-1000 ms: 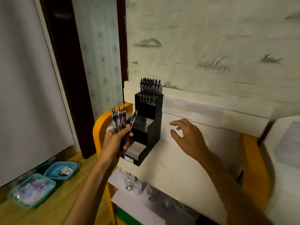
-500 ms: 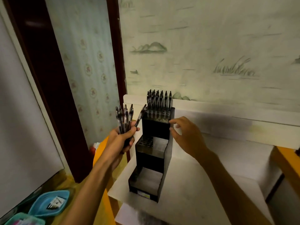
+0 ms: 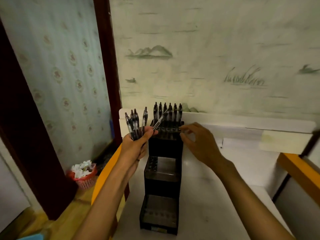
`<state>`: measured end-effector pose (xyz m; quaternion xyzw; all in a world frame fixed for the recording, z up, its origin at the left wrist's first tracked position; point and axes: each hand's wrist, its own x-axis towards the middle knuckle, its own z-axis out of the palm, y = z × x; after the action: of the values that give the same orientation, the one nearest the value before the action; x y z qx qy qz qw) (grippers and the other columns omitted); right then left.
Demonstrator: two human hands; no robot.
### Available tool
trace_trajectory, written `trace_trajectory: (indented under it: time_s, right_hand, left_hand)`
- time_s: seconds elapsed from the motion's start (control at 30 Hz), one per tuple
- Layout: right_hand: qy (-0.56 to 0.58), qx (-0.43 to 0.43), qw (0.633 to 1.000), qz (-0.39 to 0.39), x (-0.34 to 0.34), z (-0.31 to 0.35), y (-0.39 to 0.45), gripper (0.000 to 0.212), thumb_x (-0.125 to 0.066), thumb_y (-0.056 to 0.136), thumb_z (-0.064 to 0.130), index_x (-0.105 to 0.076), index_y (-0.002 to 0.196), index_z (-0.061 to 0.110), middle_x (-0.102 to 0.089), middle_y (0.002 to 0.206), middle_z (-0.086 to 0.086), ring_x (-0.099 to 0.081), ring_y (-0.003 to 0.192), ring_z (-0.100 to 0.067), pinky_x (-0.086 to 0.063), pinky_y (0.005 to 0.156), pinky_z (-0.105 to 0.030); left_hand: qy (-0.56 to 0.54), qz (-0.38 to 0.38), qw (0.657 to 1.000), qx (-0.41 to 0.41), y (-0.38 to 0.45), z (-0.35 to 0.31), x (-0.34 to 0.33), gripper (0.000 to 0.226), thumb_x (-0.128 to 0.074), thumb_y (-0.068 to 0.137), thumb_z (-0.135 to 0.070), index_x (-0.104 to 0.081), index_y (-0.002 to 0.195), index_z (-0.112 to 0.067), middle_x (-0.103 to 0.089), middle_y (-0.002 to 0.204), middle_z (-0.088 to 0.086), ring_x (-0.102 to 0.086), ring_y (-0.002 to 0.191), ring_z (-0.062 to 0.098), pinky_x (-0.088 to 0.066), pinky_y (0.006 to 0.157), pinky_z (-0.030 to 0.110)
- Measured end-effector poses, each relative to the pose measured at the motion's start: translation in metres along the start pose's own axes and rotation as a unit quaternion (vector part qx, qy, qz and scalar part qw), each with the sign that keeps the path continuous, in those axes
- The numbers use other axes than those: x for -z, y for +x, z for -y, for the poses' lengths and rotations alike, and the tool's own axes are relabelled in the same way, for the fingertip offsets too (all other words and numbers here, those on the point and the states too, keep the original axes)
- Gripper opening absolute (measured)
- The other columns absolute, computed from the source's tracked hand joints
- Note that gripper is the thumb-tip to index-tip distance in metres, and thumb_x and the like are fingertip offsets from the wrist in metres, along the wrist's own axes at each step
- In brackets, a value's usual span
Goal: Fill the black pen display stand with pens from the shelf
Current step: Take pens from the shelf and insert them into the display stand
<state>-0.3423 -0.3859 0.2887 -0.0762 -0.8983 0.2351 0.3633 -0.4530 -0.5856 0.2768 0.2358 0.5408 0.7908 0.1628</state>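
The black three-tier pen display stand (image 3: 163, 182) stands on a white shelf top (image 3: 216, 196). A row of several pens (image 3: 167, 112) stands upright in its top tier; the middle and bottom tiers show bare holes. My left hand (image 3: 136, 144) grips a bunch of pens (image 3: 136, 123) just left of the top tier, one of them slanting toward the stand. My right hand (image 3: 199, 144) is at the top tier's right edge with fingers curled, fingertips touching or almost touching the stand.
A patterned wall rises right behind the stand. A dark door frame (image 3: 107, 66) stands at the left. A red basket of crumpled paper (image 3: 84, 174) sits on the floor below. Orange frame edges (image 3: 297, 168) border the shelf on both sides.
The view has come closer and higher over the stand. My right hand reached from the shelf to the top tier's right edge. My left hand lifted the pen bunch beside the top tier.
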Motion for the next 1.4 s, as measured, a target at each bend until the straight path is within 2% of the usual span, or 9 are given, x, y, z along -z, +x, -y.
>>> trace_trajectory:
  time_s: [0.13, 0.33, 0.5, 0.63, 0.73, 0.9, 1.03, 1.2, 1.4]
  right_hand:
    - [0.035, -0.019, 0.999, -0.028, -0.001, 0.015, 0.013, 0.024, -0.065, 0.093, 0.032, -0.069, 0.115, 0.022, -0.067, 0.108, 0.007, -0.062, 0.094, -0.006, -0.050, 0.086, -0.024]
    - [0.154, -0.061, 0.986, -0.026, -0.004, 0.030, 0.030, 0.023, -0.064, 0.093, 0.041, -0.073, 0.110, 0.028, -0.072, 0.103, 0.018, -0.065, 0.095, 0.003, -0.049, 0.080, -0.010]
    - [0.312, -0.101, 0.943, -0.059, -0.012, 0.035, 0.038, 0.010, -0.068, 0.092, 0.028, -0.078, 0.088, 0.029, -0.077, 0.091, 0.005, -0.072, 0.089, -0.010, -0.053, 0.077, -0.017]
    - [0.391, -0.150, 0.906, -0.065, -0.019, 0.034, 0.040, 0.012, -0.068, 0.092, 0.023, -0.077, 0.094, 0.016, -0.077, 0.091, -0.007, -0.074, 0.088, -0.022, -0.054, 0.073, -0.019]
    - [0.422, -0.161, 0.887, -0.094, -0.019, 0.032, 0.046, 0.011, -0.070, 0.091, 0.022, -0.077, 0.092, 0.014, -0.076, 0.088, -0.011, -0.075, 0.084, -0.025, -0.056, 0.068, -0.022]
    - [0.310, -0.162, 0.916, -0.197, -0.002, 0.008, 0.069, 0.007, -0.068, 0.093, 0.020, -0.072, 0.091, 0.016, -0.075, 0.080, -0.007, -0.072, 0.074, -0.023, -0.060, 0.075, -0.038]
    - [0.176, -0.137, 0.955, -0.197, 0.000, -0.010, 0.084, 0.008, -0.067, 0.093, 0.023, -0.072, 0.097, 0.017, -0.075, 0.084, -0.002, -0.073, 0.078, -0.017, -0.060, 0.082, -0.042]
    - [0.159, -0.126, 0.963, -0.178, -0.010, -0.011, 0.093, 0.006, -0.067, 0.093, 0.022, -0.072, 0.095, 0.022, -0.075, 0.083, 0.005, -0.073, 0.077, -0.010, -0.060, 0.083, -0.038]
    - [0.108, -0.098, 0.979, -0.140, -0.026, -0.005, 0.095, 0.017, -0.067, 0.093, 0.023, -0.073, 0.107, 0.014, -0.075, 0.090, 0.002, -0.072, 0.084, -0.011, -0.058, 0.087, -0.037]
  left_hand:
    - [-0.011, 0.042, 0.999, 0.002, 0.021, 0.003, 0.004, 0.010, -0.066, 0.095, -0.021, -0.074, 0.096, -0.015, -0.075, 0.109, 0.011, -0.030, 0.040, 0.006, -0.025, 0.035, 0.020]
    - [-0.005, 0.079, 0.997, -0.004, 0.038, 0.009, 0.004, 0.024, -0.071, 0.086, -0.032, -0.075, 0.101, -0.013, -0.075, 0.095, 0.010, -0.030, 0.039, 0.008, -0.027, 0.034, 0.021]
    - [0.006, 0.104, 0.995, 0.010, 0.044, 0.013, -0.001, 0.032, -0.073, 0.079, -0.037, -0.076, 0.099, -0.012, -0.067, 0.070, 0.010, -0.030, 0.038, 0.009, -0.026, 0.036, 0.021]
    - [-0.002, 0.087, 0.996, 0.022, 0.046, 0.015, -0.002, 0.029, -0.072, 0.078, -0.037, -0.077, 0.095, -0.015, -0.073, 0.087, 0.017, -0.030, 0.037, 0.008, -0.025, 0.035, 0.021]
    - [-0.005, 0.058, 0.997, 0.042, 0.051, 0.017, 0.003, 0.037, -0.071, 0.084, -0.039, -0.073, 0.101, -0.006, -0.057, 0.060, 0.007, -0.030, 0.037, 0.008, -0.025, 0.034, 0.021]
    - [-0.035, 0.044, 0.996, 0.067, 0.061, 0.018, 0.022, 0.016, -0.058, 0.099, -0.021, -0.056, 0.097, -0.006, -0.059, 0.060, 0.000, -0.033, 0.036, 0.007, -0.023, 0.032, 0.018]
    - [-0.045, 0.003, 0.998, 0.053, 0.065, 0.021, 0.035, 0.009, -0.055, 0.100, -0.014, -0.047, 0.101, -0.014, -0.051, 0.063, 0.002, -0.034, 0.037, 0.007, -0.023, 0.032, 0.017]
    - [-0.062, -0.004, 0.998, 0.027, 0.068, 0.021, 0.048, 0.010, -0.060, 0.098, -0.013, -0.061, 0.088, -0.012, -0.057, 0.066, 0.001, -0.040, 0.040, 0.008, -0.027, 0.032, 0.019]
    - [-0.039, 0.003, 0.999, -0.032, 0.067, 0.018, 0.053, 0.011, -0.066, 0.094, -0.026, -0.071, 0.098, -0.018, -0.063, 0.076, 0.003, -0.037, 0.040, 0.008, -0.027, 0.034, 0.019]
